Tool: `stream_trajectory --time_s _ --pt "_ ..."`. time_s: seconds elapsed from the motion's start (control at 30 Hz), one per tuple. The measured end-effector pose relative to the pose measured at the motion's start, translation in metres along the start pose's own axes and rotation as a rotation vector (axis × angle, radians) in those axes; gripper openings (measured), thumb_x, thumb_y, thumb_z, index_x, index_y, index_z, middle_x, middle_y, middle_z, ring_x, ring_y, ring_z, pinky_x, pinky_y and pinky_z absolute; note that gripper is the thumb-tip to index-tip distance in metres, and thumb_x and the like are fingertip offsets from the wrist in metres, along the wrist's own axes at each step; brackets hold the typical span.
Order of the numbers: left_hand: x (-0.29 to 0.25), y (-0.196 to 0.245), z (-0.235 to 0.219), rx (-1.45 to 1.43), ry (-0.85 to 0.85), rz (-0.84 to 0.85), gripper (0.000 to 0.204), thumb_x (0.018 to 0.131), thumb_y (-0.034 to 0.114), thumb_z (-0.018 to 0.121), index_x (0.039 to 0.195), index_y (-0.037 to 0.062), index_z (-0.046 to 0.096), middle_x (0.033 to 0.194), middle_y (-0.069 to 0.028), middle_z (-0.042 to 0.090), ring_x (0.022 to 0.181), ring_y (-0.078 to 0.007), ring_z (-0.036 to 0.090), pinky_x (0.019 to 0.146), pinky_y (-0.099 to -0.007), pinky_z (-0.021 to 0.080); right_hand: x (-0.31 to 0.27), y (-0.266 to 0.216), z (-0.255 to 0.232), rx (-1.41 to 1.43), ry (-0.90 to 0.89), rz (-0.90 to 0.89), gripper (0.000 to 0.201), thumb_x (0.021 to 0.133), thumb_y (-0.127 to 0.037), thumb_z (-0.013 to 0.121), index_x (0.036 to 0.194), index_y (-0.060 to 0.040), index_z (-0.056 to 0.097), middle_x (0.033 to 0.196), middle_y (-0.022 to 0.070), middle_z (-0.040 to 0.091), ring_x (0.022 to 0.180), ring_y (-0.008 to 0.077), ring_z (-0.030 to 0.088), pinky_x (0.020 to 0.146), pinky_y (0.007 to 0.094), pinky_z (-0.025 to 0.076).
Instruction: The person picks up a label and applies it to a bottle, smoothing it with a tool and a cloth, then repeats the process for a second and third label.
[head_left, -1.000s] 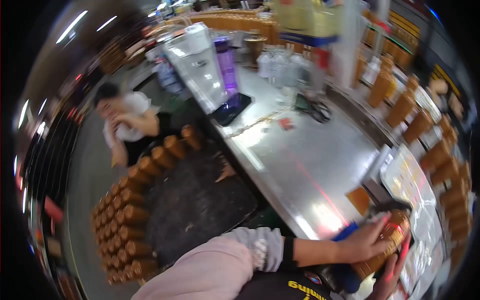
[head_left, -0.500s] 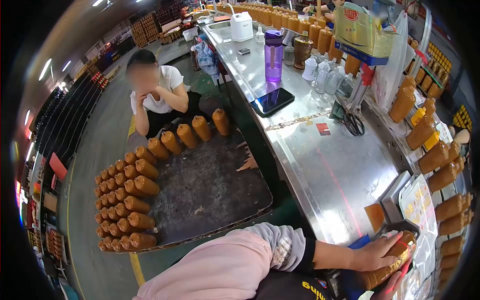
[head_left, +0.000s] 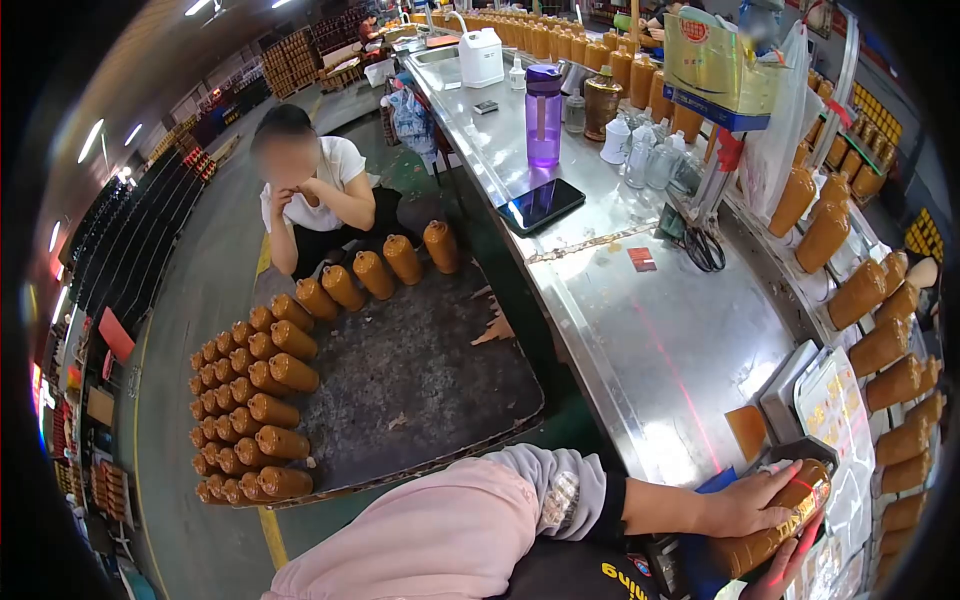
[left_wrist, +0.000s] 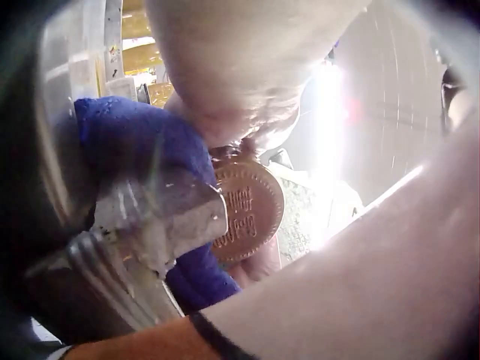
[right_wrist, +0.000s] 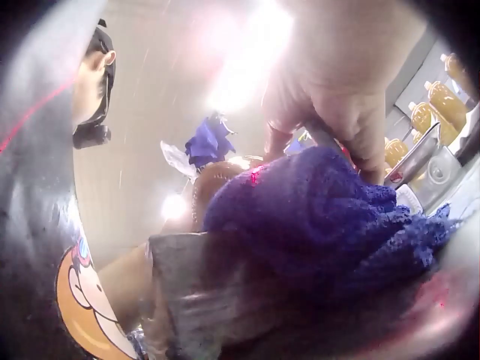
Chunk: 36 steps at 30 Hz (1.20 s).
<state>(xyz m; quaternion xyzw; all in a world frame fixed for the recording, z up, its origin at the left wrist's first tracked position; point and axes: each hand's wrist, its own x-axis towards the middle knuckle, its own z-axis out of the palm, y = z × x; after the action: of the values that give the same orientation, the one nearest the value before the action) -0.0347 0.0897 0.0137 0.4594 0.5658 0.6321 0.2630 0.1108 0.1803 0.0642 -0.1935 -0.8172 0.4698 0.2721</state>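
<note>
A glossy brown bottle [head_left: 748, 551] with gold lettering lies on its side between my two hands at the lower right of the head view. My left hand [head_left: 748, 503] grips it from above, thumb and fingers spread over its curve. On the near side my right hand [head_left: 790, 568] holds it, fingers along the lettered face. The bottle's round base [left_wrist: 251, 210] shows raised characters in the left wrist view. A blue cloth [right_wrist: 300, 206] is bunched over a metal bracket beside the bottle, partly covering it in the right wrist view.
Brown bottles [head_left: 285, 410] line two sides of a dark platform [head_left: 400, 360], where a person [head_left: 330, 190] crouches. The metal bench [head_left: 660, 330] carries a phone [head_left: 540, 206], purple bottle [head_left: 543, 125], scissors [head_left: 704, 250] and clear bottles. More brown bottles [head_left: 860, 292] stand along the right.
The head view has swung and steadied since the first frame. The bottle has turned a little between my hands, bringing more gold lettering into sight. Both hands stay on it.
</note>
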Motion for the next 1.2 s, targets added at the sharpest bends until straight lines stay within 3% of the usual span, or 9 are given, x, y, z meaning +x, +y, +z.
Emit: stream_trajectory --time_s 0.23,0.33,0.43,0.47,0.53,0.6,0.7,0.97,1.2 --pt "0.001 0.002 0.000 0.026 -0.013 -0.049 0.081 0.096 0.038 0.055 0.154 0.0044 0.010 0.126 -0.0289 0.048 0.118 -0.0394 0.050 0.102 -0.0411 0.037 0.000 0.008 0.000 0.158 -0.007 0.012 0.066 0.102 -0.041 0.044 0.151 -0.0002 0.026 0.156 0.0218 0.024 0.141 0.0344 0.027 0.114 0.0457 0.024" --pt "0.001 -0.001 0.003 0.014 0.012 -0.031 0.082 0.095 0.039 0.054 0.154 0.0054 0.009 0.127 -0.0294 0.048 0.118 -0.0401 0.049 0.103 -0.0419 0.037 -0.001 -0.007 0.001 -0.062 -0.019 0.012 0.067 0.102 -0.042 0.043 0.151 -0.0005 0.024 0.156 0.0214 0.023 0.141 0.0355 0.027 0.114 0.0465 0.024" --pt "0.001 -0.002 0.004 0.014 0.005 -0.033 0.082 0.095 0.039 0.055 0.154 0.0053 0.010 0.130 -0.0295 0.047 0.121 -0.0409 0.048 0.105 -0.0421 0.036 0.000 0.001 0.001 0.155 -0.021 0.035 0.067 0.102 -0.041 0.044 0.152 -0.0011 0.024 0.157 0.0211 0.020 0.143 0.0345 0.023 0.115 0.0455 0.022" --pt "-0.001 -0.002 0.004 0.040 0.038 -0.010 0.080 0.096 0.039 0.055 0.153 0.0023 0.012 0.133 -0.0296 0.045 0.123 -0.0410 0.047 0.107 -0.0423 0.034 0.000 0.005 0.007 0.204 0.088 0.010 0.061 0.100 -0.037 0.050 0.145 0.0016 0.037 0.146 0.0235 0.039 0.130 0.0332 0.043 0.106 0.0433 0.036" --pt "0.001 -0.006 0.003 0.125 0.100 0.095 0.074 0.098 0.036 0.054 0.151 -0.0017 0.018 0.136 -0.0279 0.044 0.127 -0.0362 0.046 0.108 -0.0407 0.034 -0.001 0.018 0.005 0.378 0.039 0.036 0.060 0.100 -0.021 0.041 0.153 -0.0020 0.021 0.155 0.0166 0.028 0.139 0.0290 0.035 0.114 0.0397 0.027" --pt "0.006 0.006 -0.009 -0.031 0.086 0.051 0.065 0.099 0.033 0.053 0.146 -0.0043 0.027 0.137 -0.0245 0.045 0.130 -0.0297 0.045 0.108 -0.0378 0.035 0.003 0.010 0.005 0.308 0.041 0.051 0.059 0.098 -0.015 0.041 0.153 -0.0024 0.022 0.153 0.0176 0.032 0.137 0.0272 0.037 0.113 0.0387 0.029" --pt "0.017 0.013 -0.023 -0.127 0.080 -0.009 0.049 0.101 0.032 0.052 0.135 0.0001 0.040 0.123 -0.0133 0.051 0.115 -0.0203 0.050 0.098 -0.0329 0.041 0.007 -0.007 0.007 0.367 0.110 0.234 0.055 0.097 -0.010 0.045 0.149 -0.0037 0.031 0.122 0.0089 0.058 0.094 0.0111 0.054 0.079 0.0227 0.045" --pt "0.044 0.039 -0.039 -0.481 0.030 -0.253 0.041 0.100 0.025 0.056 0.128 -0.0004 0.041 0.118 -0.0097 0.051 0.106 -0.0134 0.051 0.093 -0.0278 0.042 0.029 0.007 0.008 0.105 0.219 -0.013 0.052 0.097 -0.023 0.061 0.139 0.0015 0.042 0.128 0.0117 0.050 0.116 0.0202 0.051 0.103 0.0327 0.039" --pt "0.048 0.033 -0.032 -0.319 -0.002 -0.208 0.050 0.095 0.026 0.062 0.129 -0.0026 0.038 0.121 -0.0143 0.049 0.109 -0.0168 0.052 0.094 -0.0295 0.045 0.033 0.006 0.008 0.126 0.254 0.003 0.049 0.091 -0.019 0.068 0.129 0.0029 0.048 0.121 0.0161 0.049 0.113 0.0263 0.051 0.100 0.0352 0.041"
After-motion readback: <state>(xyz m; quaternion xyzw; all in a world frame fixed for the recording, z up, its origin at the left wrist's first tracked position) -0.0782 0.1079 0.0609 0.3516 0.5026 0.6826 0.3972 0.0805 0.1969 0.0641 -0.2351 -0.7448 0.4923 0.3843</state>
